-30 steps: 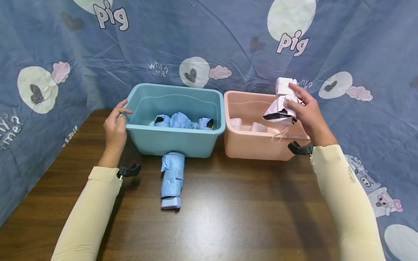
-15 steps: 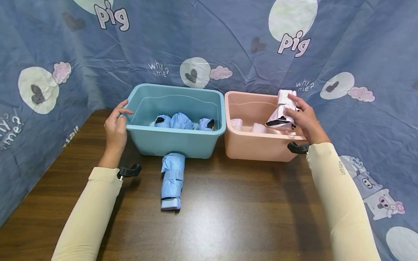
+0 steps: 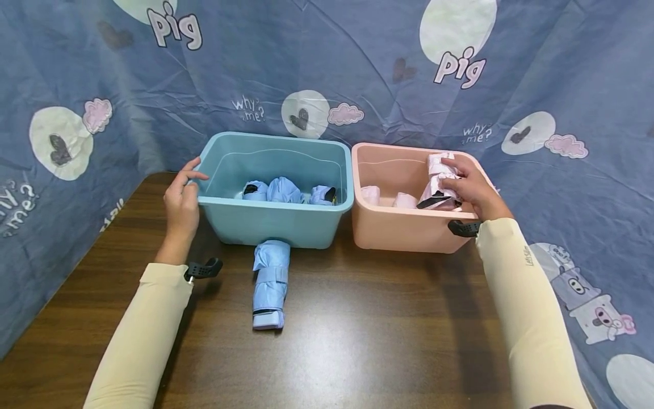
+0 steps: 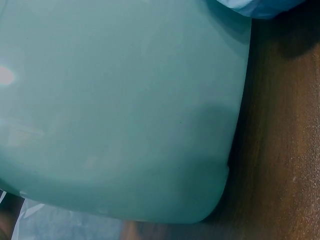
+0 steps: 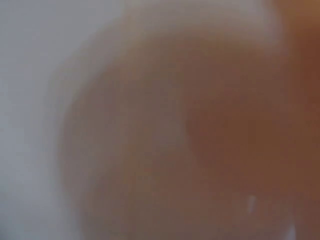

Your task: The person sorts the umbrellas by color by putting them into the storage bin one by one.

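My right hand [image 3: 472,187] grips a rolled pale-pink folding umbrella [image 3: 438,170] by its side, down inside the pink bin [image 3: 403,230]. The umbrella stands tilted, its black-lined canopy edge lowest. My left hand [image 3: 182,196] holds the left rim of the blue bin [image 3: 271,224], its fingers over the edge. In the left wrist view the bin's wall [image 4: 120,115] fills most of the picture. A rolled blue folding umbrella [image 3: 271,287] lies on the table before that bin. The right wrist view is a close blur.
Several rolled blue umbrellas [image 3: 284,190] lie in the blue bin, and pale-pink rolled pieces [image 3: 405,200] in the pink bin. Both bins stand side by side on the brown wooden table [image 3: 357,335], close to a blue printed cloth [image 3: 388,85] hanging behind.
My right hand has lowered the pink umbrella from above the pink bin down into it. The left hand has stayed on the blue bin's rim.
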`<act>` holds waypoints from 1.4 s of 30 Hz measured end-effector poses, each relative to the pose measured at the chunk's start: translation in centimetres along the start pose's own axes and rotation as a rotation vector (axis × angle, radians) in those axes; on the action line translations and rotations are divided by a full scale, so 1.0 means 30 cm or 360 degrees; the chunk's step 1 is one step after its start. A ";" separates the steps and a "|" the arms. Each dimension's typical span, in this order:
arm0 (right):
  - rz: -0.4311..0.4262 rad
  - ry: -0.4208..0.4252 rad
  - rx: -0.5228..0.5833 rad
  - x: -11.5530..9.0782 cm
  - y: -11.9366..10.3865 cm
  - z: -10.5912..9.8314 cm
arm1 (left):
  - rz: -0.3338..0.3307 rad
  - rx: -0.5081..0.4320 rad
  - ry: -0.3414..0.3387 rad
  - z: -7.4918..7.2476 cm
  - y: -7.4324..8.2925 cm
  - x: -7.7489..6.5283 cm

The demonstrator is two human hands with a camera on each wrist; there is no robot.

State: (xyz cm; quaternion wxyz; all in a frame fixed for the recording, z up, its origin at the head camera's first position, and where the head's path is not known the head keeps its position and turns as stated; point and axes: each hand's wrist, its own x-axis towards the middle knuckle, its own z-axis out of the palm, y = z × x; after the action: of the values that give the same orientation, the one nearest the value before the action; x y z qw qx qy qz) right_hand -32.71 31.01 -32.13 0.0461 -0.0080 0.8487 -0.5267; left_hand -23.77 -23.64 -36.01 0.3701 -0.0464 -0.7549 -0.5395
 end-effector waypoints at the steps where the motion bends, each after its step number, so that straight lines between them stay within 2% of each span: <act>1: 0.0014 -0.0024 0.0000 0.002 0.002 0.000 | -0.0004 0.0009 0.0001 0.000 0.001 -0.002; 9: 0.0105 -0.0090 -0.0063 0.016 0.018 0.000 | -0.0013 -0.0013 0.0000 0.002 0.008 -0.005; 16: 0.0253 -0.0004 -0.0100 0.006 0.005 0.006 | -0.0051 0.0007 0.0010 0.001 -0.001 -0.006; 26: 0.0369 0.0027 0.0044 -0.001 -0.015 0.004 | -0.0034 -0.0014 0.0005 -0.003 -0.003 -0.003; 33: 0.0368 0.0055 0.0033 0.004 -0.012 0.002 | -0.0060 -0.0014 -0.0001 -0.005 -0.005 -0.002; 38: 0.0246 0.0134 -0.0043 0.005 -0.016 0.000 | -0.0059 -0.0023 -0.0014 -0.006 -0.013 0.003; 42: 0.0179 0.0181 -0.0141 -0.001 -0.019 -0.002 | -0.0048 0.0016 -0.0022 -0.002 -0.082 0.016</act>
State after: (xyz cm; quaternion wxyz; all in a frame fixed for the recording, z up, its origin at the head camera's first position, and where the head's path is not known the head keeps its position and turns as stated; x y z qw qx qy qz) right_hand -32.70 30.83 -31.60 0.0271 0.0676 0.8716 -0.4849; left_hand -25.23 -24.88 -37.64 0.3569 -0.0371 -0.7607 -0.5409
